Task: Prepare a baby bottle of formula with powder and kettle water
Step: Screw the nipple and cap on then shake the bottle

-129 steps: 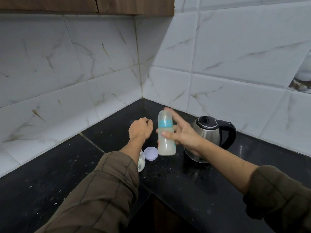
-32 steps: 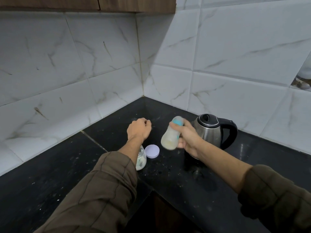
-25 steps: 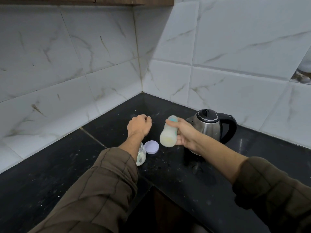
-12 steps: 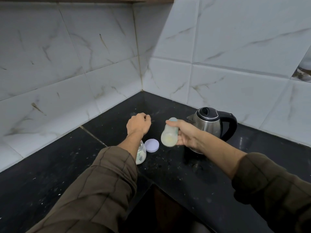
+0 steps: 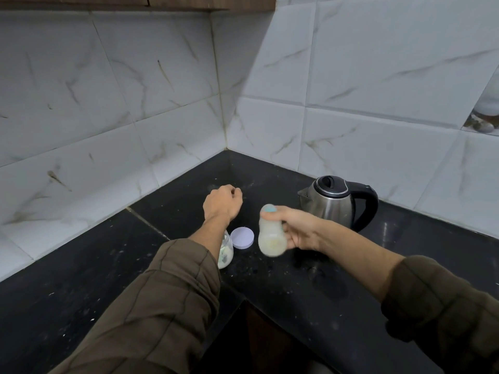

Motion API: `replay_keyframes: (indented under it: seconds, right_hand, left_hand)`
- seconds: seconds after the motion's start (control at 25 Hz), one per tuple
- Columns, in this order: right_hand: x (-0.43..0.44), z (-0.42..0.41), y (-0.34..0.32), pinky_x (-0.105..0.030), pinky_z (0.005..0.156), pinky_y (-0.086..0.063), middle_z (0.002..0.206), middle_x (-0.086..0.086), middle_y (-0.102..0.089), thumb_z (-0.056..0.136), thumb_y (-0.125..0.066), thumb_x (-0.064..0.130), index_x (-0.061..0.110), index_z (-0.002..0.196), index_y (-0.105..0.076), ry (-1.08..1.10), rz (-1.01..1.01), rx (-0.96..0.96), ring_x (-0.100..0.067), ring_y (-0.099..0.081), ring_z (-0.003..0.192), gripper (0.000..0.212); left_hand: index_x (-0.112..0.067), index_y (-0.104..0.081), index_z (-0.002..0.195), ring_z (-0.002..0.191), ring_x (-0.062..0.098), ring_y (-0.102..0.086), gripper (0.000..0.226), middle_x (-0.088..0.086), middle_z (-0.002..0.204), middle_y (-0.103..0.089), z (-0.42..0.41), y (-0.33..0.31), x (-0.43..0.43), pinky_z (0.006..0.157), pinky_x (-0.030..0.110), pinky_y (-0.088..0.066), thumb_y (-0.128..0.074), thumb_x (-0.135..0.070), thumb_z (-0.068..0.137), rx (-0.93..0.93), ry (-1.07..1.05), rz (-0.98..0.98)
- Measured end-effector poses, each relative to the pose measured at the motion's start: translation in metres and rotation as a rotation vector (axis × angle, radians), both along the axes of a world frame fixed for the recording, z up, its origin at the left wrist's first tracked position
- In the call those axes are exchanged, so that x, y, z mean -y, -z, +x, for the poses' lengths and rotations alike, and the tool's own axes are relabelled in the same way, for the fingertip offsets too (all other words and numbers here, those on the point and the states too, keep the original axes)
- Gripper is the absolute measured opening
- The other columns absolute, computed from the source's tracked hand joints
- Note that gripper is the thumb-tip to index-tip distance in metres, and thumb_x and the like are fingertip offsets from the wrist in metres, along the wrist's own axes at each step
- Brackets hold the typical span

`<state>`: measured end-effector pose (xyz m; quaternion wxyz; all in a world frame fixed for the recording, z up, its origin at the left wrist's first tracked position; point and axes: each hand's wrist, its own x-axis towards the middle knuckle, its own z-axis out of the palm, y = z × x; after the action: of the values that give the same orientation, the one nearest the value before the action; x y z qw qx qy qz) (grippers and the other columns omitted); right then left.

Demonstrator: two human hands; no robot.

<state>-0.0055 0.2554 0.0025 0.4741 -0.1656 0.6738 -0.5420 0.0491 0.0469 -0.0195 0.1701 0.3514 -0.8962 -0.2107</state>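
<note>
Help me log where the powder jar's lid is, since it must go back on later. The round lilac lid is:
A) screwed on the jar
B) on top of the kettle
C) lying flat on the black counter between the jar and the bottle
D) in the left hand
C: the lilac lid lies flat on the counter, just right of the open jar and left of the bottle held by the right hand.
</note>
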Motion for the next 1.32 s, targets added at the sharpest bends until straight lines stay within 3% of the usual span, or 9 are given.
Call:
replay_keyframes:
  seconds: [0.12,0.24,0.32,0.44,0.52,0.72,0.92,1.16,1.32]
  right_hand:
    - [-0.002,0.0,0.001,-0.042,0.069,-0.065,0.115,-0.015,-0.073,0.085,-0.082,0.036,0.03,0.135,-0.057,-0.128,-0.01,-0.055,-0.029,-0.075,0.095,0.056]
    - [0.004,-0.014,-0.01,-0.041,0.062,-0.065,0.119,-0.012,-0.073,0.092,-0.078,0.033,0.025,0.143,-0.05,0.184,-0.222,0.005,-0.026,-0.078,0.089,0.058]
    - [0.007,-0.016,-0.015,-0.047,0.069,-0.066,0.123,-0.013,-0.072,0.094,-0.075,0.031,0.024,0.144,-0.049,0.288,-0.317,0.024,-0.027,-0.079,0.092,0.056]
    - [0.001,-0.002,-0.006,-0.063,0.093,-0.057,0.129,-0.019,-0.07,0.091,-0.079,0.03,0.034,0.141,-0.051,0.044,-0.229,-0.095,-0.039,-0.073,0.11,0.058]
    - [-0.004,0.002,0.0,-0.063,0.095,-0.055,0.127,-0.019,-0.071,0.086,-0.083,0.031,0.039,0.144,-0.049,-0.114,-0.201,-0.149,-0.042,-0.071,0.113,0.067]
    - [0.003,-0.006,-0.017,-0.055,0.086,-0.061,0.134,-0.02,-0.068,0.096,-0.074,0.023,0.033,0.14,-0.051,0.26,-0.458,-0.034,-0.031,-0.075,0.106,0.05]
    - [-0.01,0.008,0.009,-0.052,0.084,-0.06,0.129,-0.022,-0.069,0.084,-0.084,0.033,0.042,0.146,-0.047,-0.104,-0.25,-0.135,-0.045,-0.07,0.113,0.072]
    - [0.002,-0.009,-0.005,-0.048,0.076,-0.063,0.134,-0.018,-0.067,0.094,-0.076,0.023,0.033,0.142,-0.05,0.358,-0.436,-0.014,-0.031,-0.077,0.102,0.055]
    - [-0.003,0.009,0.009,-0.051,0.08,-0.063,0.129,-0.02,-0.07,0.087,-0.083,0.032,0.041,0.138,-0.053,0.021,-0.24,-0.088,-0.036,-0.075,0.101,0.06]
  left_hand:
    - [-0.019,-0.075,0.115,0.084,0.023,-0.058,0.038,0.007,0.101,-0.075,0.001,-0.001,0.001,0.075,0.034,-0.047,-0.043,-0.039,0.107,0.008,-0.006,-0.01]
    - [-0.019,-0.074,0.115,0.083,0.021,-0.061,0.038,0.005,0.098,-0.074,0.003,-0.001,0.002,0.074,0.034,-0.047,-0.043,-0.039,0.108,0.007,0.001,-0.005]
    - [-0.018,-0.074,0.117,0.084,0.022,-0.065,0.038,0.004,0.096,-0.074,0.003,-0.001,0.002,0.074,0.034,-0.05,-0.043,-0.04,0.108,0.004,0.006,0.0]
    - [-0.017,-0.073,0.118,0.083,0.019,-0.063,0.038,0.004,0.097,-0.074,0.004,-0.002,0.001,0.071,0.033,-0.046,-0.043,-0.039,0.109,0.014,-0.003,-0.006]
    - [-0.018,-0.072,0.119,0.081,0.016,-0.06,0.037,0.004,0.099,-0.073,0.005,-0.004,0.0,0.069,0.031,-0.043,-0.044,-0.039,0.109,0.019,-0.01,-0.014]
    - [-0.018,-0.073,0.119,0.081,0.018,-0.06,0.038,0.004,0.098,-0.074,0.007,-0.005,0.0,0.072,0.032,-0.045,-0.043,-0.039,0.109,0.008,-0.009,-0.014]
    - [-0.018,-0.073,0.116,0.081,0.018,-0.064,0.037,0.002,0.092,-0.072,0.007,-0.001,0.001,0.071,0.032,-0.049,-0.045,-0.04,0.109,0.001,-0.006,-0.008]
    - [-0.018,-0.074,0.116,0.089,0.025,-0.066,0.037,0.006,0.099,-0.075,0.009,-0.003,0.004,0.079,0.035,-0.052,-0.043,-0.039,0.108,-0.012,-0.004,-0.009]
    - [-0.018,-0.074,0.115,0.091,0.028,-0.067,0.038,0.007,0.1,-0.075,0.006,-0.003,0.004,0.075,0.034,-0.048,-0.044,-0.04,0.107,-0.014,-0.014,-0.012]
